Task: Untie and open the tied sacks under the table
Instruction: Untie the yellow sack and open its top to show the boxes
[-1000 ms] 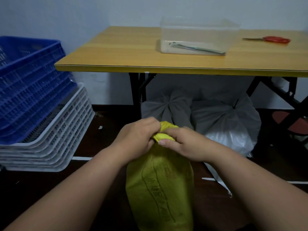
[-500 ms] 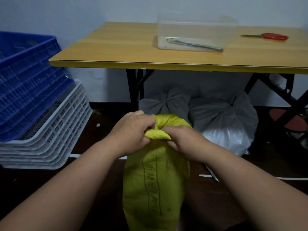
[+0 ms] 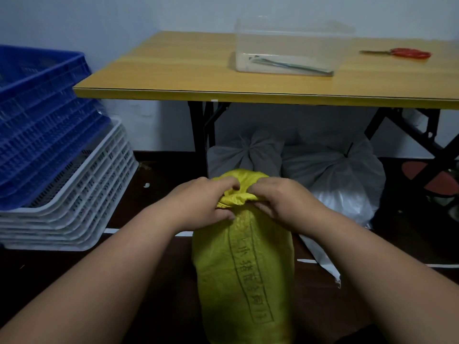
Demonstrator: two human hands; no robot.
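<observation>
Our left hand (image 3: pixel 201 202) curls its grip round the bunched neck of the yellow woven plastic sack (image 3: pixel 244 264), which stands upright on the dark floor just in front of the wood-topped surface (image 3: pixel 188 68), and our right hand (image 3: pixel 280 198) pinches the gathered top from the other side; the tie itself is hidden under our fingers, so we cannot tell how far it has loosened. We judge that pulling the neck apart before the knot gives would tighten it, or tip the tall sack over. Behind it, two grey tied sacks (image 3: pixel 246 151) under the surface look untouched.
</observation>
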